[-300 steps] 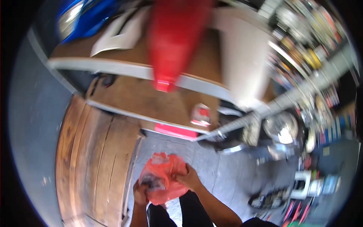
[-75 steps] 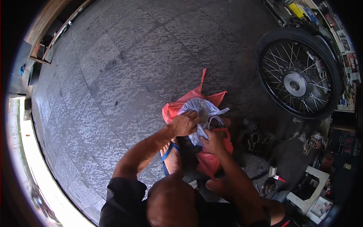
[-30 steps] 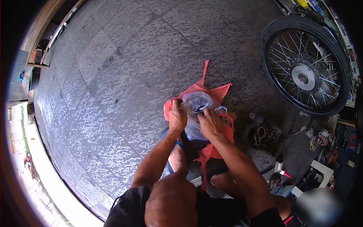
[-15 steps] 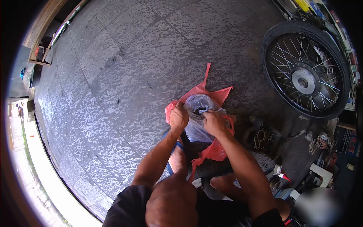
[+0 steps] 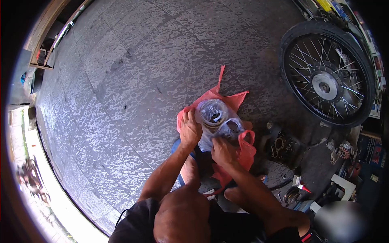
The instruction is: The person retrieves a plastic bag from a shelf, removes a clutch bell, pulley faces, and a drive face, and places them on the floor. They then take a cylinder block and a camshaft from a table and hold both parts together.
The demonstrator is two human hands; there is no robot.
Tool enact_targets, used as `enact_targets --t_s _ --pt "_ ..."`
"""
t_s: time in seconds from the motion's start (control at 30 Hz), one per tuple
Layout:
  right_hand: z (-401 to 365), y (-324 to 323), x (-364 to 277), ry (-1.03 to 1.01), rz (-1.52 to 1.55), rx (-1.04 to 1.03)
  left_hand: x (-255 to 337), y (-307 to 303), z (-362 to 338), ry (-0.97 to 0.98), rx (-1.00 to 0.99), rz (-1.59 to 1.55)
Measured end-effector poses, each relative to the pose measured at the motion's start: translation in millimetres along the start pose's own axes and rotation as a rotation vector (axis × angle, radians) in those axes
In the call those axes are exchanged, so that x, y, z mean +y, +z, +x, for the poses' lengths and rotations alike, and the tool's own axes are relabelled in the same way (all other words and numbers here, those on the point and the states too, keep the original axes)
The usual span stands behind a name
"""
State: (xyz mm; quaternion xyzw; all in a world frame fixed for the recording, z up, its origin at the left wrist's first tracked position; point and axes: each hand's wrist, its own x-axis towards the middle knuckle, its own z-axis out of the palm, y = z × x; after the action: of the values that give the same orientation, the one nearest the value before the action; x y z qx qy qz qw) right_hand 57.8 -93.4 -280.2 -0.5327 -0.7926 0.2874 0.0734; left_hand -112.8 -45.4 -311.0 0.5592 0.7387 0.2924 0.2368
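Observation:
A clear plastic bag [image 5: 208,138] stands inside a spread red plastic bag [image 5: 234,99] between my feet. Through the clear film shows a round, ring-like item [image 5: 213,113] with a dark middle; its kind I cannot make out. My left hand [image 5: 190,130] lies against the left side of the bags, fingers stretched out and slightly apart, thumb side hidden. At the near side, my right hand [image 5: 224,152] is closed, its fingers pinching the clear film. A loop handle of the red bag stands up just right of that hand.
Upright at the right is a spoked wheel [image 5: 325,86] with a black tyre. A dark, greasy engine part [image 5: 280,146] sits right of the bags. Near my right knee lie a red-tipped tube [image 5: 303,186] and assorted parts. Grey tiled floor [image 5: 133,81] stretches ahead.
My right hand has moved down toward me, drawing the clear film, so the round item shows more. My left fingers have straightened from a curl. The red bag's near part has shifted.

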Motion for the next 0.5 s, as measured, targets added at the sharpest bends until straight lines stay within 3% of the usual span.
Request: enact_targets --t_s 0.07,0.13,0.23,0.3,0.33,0.4,0.47,0.5 --pt "-6 2 3 -0.006 0.016 -0.041 15 -7 5 0.066 0.022 0.048" --pt "-6 0 3 -0.017 0.030 -0.084 32 -17 13 0.267 -0.146 0.012" --pt "-2 -4 -2 0.063 0.027 -0.161 41 -16 24 0.392 -0.219 0.124" --pt "4 -7 -4 0.229 -0.021 -0.165 38 -11 35 0.465 -0.236 0.193" --pt "8 -7 -3 0.227 -0.022 -0.164 34 -7 41 0.465 -0.235 0.193" --pt "14 -5 0 0.271 -0.029 0.093 19 5 51 0.421 -0.259 0.035" --pt "25 -17 -4 0.306 -0.049 0.054 13 13 63 0.483 -0.157 -0.033" --pt "31 -23 -6 0.338 -0.071 0.015 17 10 64 0.263 -0.115 -0.126"
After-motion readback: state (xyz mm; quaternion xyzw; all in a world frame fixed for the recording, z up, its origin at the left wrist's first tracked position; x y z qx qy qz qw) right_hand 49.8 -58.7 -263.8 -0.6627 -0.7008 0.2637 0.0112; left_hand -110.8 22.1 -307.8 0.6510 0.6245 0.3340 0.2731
